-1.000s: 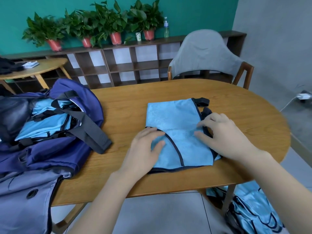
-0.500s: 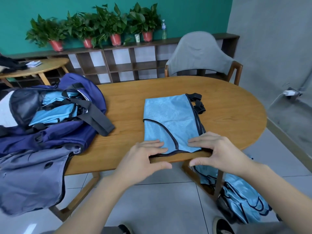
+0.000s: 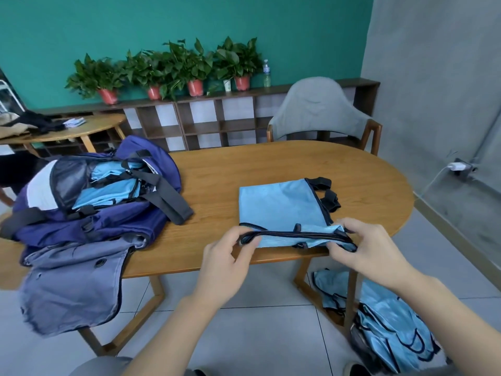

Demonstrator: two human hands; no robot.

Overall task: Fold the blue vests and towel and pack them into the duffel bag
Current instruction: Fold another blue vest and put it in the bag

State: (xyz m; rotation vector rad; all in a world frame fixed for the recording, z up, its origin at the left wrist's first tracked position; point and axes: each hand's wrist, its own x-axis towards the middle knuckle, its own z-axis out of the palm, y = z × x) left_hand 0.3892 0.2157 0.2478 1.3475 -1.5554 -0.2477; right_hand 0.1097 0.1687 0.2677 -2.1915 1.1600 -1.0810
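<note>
At far left we see one duffel bag (image 3: 89, 213), navy, lying open on the table (image 3: 244, 169), well left of our fingers. Folded blue vests (image 3: 113, 185) show inside it; we cannot count them. A grey flap (image 3: 73, 283) hangs off the table edge below the bag, and a dark strap (image 3: 168, 196) trails toward us.

We count two hands. Our left hand (image 3: 227, 264) pinches the near left corner of one vest (image 3: 282, 210), thumb and fingers (image 3: 241, 234) curled narrow on its dark-trimmed edge. Our right hand (image 3: 368, 253) pinches the near right corner the same way, fingertips (image 3: 345, 226) curled round the cloth. Between the two grips the near edge is raised off the table; the rest of the vest lies flat beyond our fingers, black tabs (image 3: 325, 194) at its far right side.

Below and right of the right hand, a heap of blue vests (image 3: 390, 329) lies on the floor, partly hidden by the table leg (image 3: 352, 291); number unclear.

Beyond, one grey chair (image 3: 320, 109) stands at the table's far side, four potted plants (image 3: 173, 69) line the shelf (image 3: 217, 118), and one bottle (image 3: 266, 74) stands by them.
</note>
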